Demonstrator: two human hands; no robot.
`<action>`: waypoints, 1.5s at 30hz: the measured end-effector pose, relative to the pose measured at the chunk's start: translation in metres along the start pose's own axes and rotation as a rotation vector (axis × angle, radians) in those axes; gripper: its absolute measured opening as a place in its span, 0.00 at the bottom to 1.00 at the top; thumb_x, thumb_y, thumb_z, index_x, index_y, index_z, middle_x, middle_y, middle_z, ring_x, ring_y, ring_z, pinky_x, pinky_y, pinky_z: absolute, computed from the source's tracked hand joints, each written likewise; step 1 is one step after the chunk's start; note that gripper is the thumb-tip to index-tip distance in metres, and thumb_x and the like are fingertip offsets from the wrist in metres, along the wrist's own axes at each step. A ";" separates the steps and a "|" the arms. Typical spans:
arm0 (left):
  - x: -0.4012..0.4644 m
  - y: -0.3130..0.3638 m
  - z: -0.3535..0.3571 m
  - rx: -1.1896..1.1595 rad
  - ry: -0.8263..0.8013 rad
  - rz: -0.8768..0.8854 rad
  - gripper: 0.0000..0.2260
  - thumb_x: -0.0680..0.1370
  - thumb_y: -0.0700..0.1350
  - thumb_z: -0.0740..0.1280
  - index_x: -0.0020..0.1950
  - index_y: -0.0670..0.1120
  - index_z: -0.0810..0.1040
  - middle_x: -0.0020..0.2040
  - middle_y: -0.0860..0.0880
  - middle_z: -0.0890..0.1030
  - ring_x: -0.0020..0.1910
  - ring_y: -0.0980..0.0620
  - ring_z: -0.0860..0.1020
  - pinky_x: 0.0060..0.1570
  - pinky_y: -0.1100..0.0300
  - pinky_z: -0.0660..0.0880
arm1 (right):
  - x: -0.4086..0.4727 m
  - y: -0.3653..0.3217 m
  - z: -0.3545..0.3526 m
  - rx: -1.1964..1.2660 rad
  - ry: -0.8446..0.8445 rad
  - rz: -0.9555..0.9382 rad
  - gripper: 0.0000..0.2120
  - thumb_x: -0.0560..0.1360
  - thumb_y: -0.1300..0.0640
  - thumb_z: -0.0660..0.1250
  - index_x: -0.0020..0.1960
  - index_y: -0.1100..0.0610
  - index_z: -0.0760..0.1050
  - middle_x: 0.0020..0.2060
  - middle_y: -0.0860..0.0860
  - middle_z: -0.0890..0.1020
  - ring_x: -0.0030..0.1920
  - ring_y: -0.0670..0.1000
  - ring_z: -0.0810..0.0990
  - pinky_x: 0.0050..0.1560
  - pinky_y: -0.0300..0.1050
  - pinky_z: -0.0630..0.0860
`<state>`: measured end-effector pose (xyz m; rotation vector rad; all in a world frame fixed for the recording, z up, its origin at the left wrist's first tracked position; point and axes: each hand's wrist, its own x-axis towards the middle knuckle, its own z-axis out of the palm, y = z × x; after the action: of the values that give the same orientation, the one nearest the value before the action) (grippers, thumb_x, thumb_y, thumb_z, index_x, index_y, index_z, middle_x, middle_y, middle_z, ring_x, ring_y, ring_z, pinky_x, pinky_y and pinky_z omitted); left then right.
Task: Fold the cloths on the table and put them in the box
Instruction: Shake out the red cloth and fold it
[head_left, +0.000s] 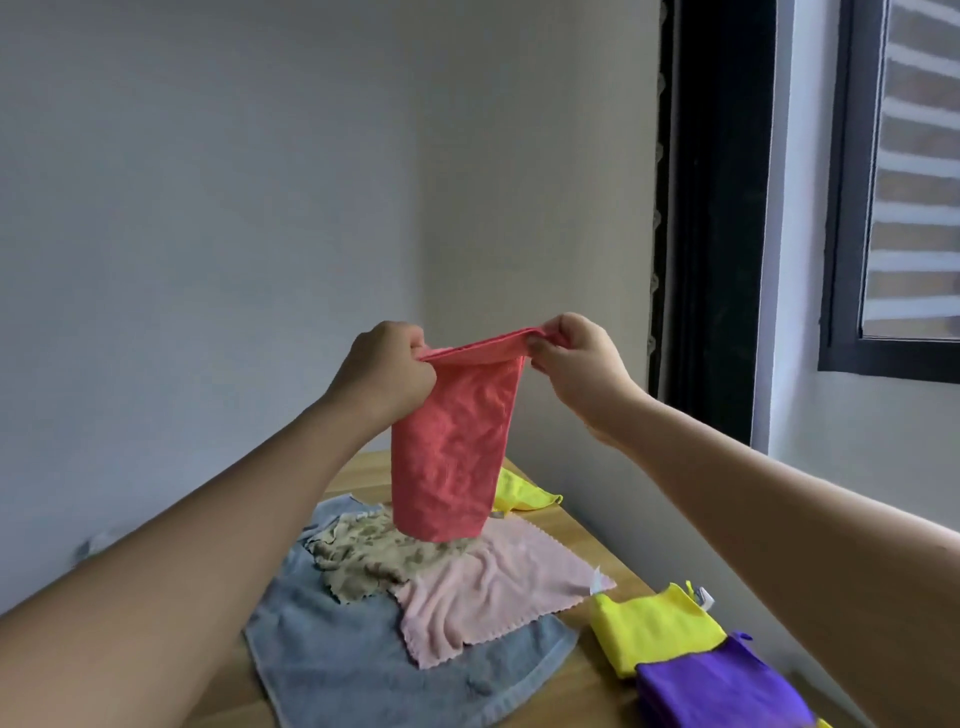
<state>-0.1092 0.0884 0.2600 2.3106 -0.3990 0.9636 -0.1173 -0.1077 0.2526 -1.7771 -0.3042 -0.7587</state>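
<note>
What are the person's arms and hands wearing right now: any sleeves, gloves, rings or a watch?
Nothing shows on either. The left hand and right hand are bare, with no gloves, rings or watch visible. Both forearms are uncovered up to the frame's edge, so no sleeve is in view.

A held cloth (452, 447) is hanging above the middle of the table (582, 525), over a heap: a large towel (332, 660) is lying undermost toward the left edge, with a crumpled cloth (369, 556) and a flat cloth (488, 592) lying on it. Behind the heap, another cloth (522, 493) is lying. Toward the right edge, two folded cloths (654, 623) are lying, the nearer overlapping the farther.
</note>
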 end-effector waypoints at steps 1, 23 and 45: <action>-0.005 -0.001 0.002 0.020 -0.039 -0.004 0.11 0.68 0.35 0.60 0.30 0.47 0.60 0.35 0.42 0.77 0.33 0.42 0.70 0.33 0.54 0.69 | -0.004 0.005 -0.002 -0.057 -0.010 -0.020 0.06 0.76 0.58 0.67 0.40 0.53 0.74 0.35 0.48 0.77 0.38 0.48 0.75 0.39 0.44 0.73; -0.163 -0.090 0.106 0.050 -1.372 -0.398 0.06 0.77 0.40 0.66 0.52 0.47 0.72 0.46 0.45 0.81 0.38 0.49 0.82 0.38 0.58 0.77 | -0.116 0.151 0.027 -0.818 -1.093 0.477 0.09 0.78 0.60 0.57 0.53 0.57 0.75 0.33 0.48 0.82 0.37 0.49 0.82 0.44 0.43 0.79; -0.120 -0.195 0.225 0.002 -0.737 -0.312 0.05 0.69 0.47 0.67 0.33 0.50 0.75 0.44 0.52 0.78 0.48 0.50 0.75 0.41 0.58 0.70 | -0.067 0.284 0.099 -0.553 -0.672 0.873 0.10 0.78 0.63 0.59 0.52 0.66 0.77 0.43 0.63 0.83 0.31 0.55 0.80 0.43 0.51 0.82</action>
<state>0.0227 0.1037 -0.0320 2.5651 -0.3035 -0.0617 0.0229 -0.1027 -0.0216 -2.3656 0.2864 0.4414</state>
